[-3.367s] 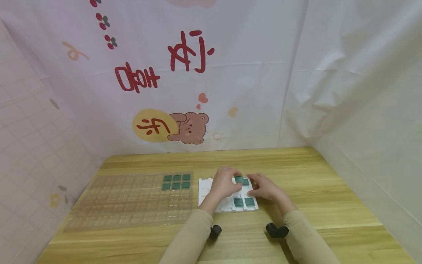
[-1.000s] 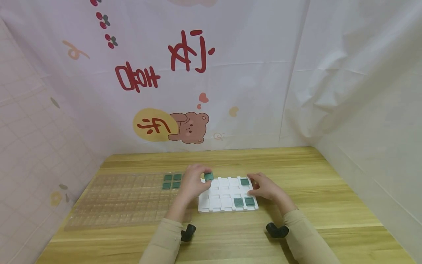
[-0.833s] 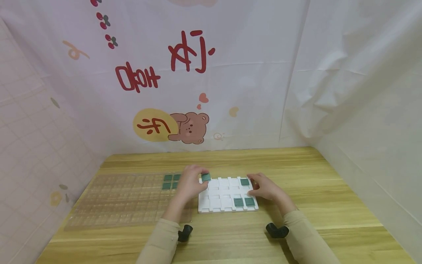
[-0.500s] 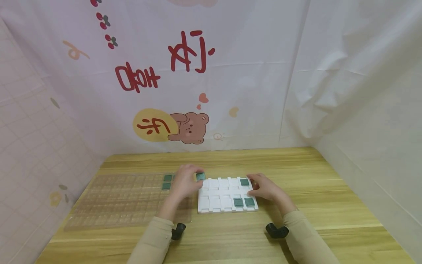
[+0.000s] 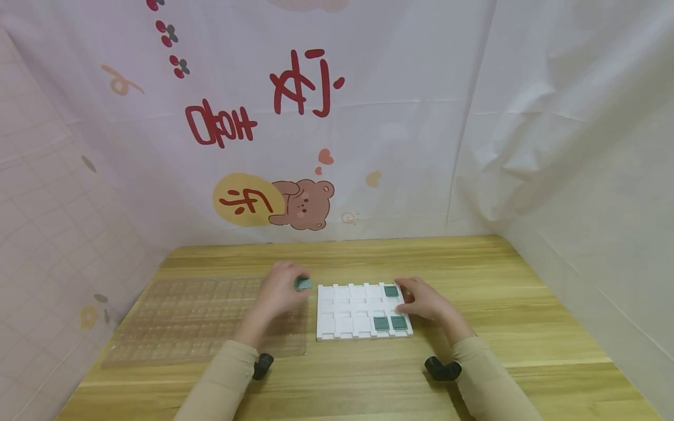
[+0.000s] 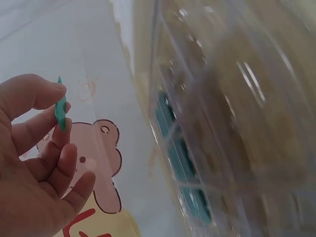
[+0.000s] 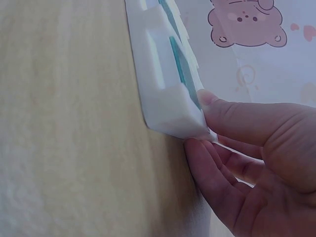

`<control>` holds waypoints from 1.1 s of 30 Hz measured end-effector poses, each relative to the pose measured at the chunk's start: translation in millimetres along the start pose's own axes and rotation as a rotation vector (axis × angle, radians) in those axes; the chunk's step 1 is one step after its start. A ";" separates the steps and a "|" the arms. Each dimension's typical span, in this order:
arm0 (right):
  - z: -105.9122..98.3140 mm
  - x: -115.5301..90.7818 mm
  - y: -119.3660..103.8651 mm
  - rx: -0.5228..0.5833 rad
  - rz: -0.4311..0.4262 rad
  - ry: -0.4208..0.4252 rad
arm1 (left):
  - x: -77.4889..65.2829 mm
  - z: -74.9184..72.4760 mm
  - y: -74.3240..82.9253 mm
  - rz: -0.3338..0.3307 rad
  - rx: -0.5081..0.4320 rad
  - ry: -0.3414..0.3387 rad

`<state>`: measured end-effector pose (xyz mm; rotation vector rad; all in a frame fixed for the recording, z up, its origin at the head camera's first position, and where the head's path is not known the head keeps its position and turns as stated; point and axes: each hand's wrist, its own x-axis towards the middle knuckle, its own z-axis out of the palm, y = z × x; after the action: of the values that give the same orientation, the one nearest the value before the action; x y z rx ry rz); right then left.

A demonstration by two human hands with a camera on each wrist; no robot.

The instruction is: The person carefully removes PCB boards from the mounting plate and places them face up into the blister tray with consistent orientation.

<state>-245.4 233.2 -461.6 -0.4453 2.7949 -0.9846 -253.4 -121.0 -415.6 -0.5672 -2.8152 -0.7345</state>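
Observation:
A small square green chip (image 5: 302, 283) is pinched between the thumb and fingers of my left hand (image 5: 280, 287), raised over the right end of the clear compartmented plastic tray (image 5: 210, 318). In the left wrist view this chip (image 6: 60, 109) stands edge-on at the fingertips, apart from the tray, where green chips (image 6: 182, 158) sit in a row. My right hand (image 5: 425, 298) grips the right edge of the white slotted tray (image 5: 342, 307) between thumb and fingers. That tray bears three chips: one at back right (image 5: 391, 291) and two at front right (image 5: 389, 323).
Both trays lie on a wooden table (image 5: 363, 374), with a narrow strip of wood between them. A white printed curtain (image 5: 400, 146) stands behind the table and along its sides. Each wrist carries a black camera mount (image 5: 442, 368).
My left hand has carried the pinched chip leftward from over the white tray to the clear tray's right end, covering the chips seen there before. My right hand has kept its place.

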 end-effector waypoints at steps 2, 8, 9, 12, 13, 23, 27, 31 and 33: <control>-0.2 -0.2 0.0 0.003 -0.001 0.001 | 0.1 -1.4 -3.4 -0.006 0.005 -0.014; 0.2 0.5 0.4 0.004 -0.016 0.006 | -1.8 -6.7 -11.4 -0.017 0.027 -0.044; 0.4 0.7 0.7 0.004 -0.015 0.006 | -2.4 -7.5 -13.1 -0.018 0.032 -0.048; 0.4 0.9 1.1 0.009 -0.008 0.007 | -4.9 -10.1 -18.7 -0.015 0.051 -0.054; 0.3 1.1 1.4 0.007 -0.010 0.007 | -6.1 -11.3 -20.3 -0.016 0.052 -0.057; 0.5 1.9 2.5 0.002 -0.006 0.008 | -20.6 -18.1 -39.3 0.020 0.086 -0.078; 0.1 0.3 1.5 0.002 -0.011 0.006 | -25.3 -19.0 -45.9 0.032 0.118 -0.090; 0.2 0.1 1.8 0.004 -0.013 0.008 | -28.2 -18.6 -51.6 0.028 0.137 -0.100; 0.3 0.6 2.1 0.006 -0.014 0.008 | -29.8 -18.6 -54.0 0.019 0.145 -0.106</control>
<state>-246.3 234.3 -463.2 -0.4617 2.7988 -1.0001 -246.7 -183.2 -430.7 -0.6242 -2.9245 -0.5055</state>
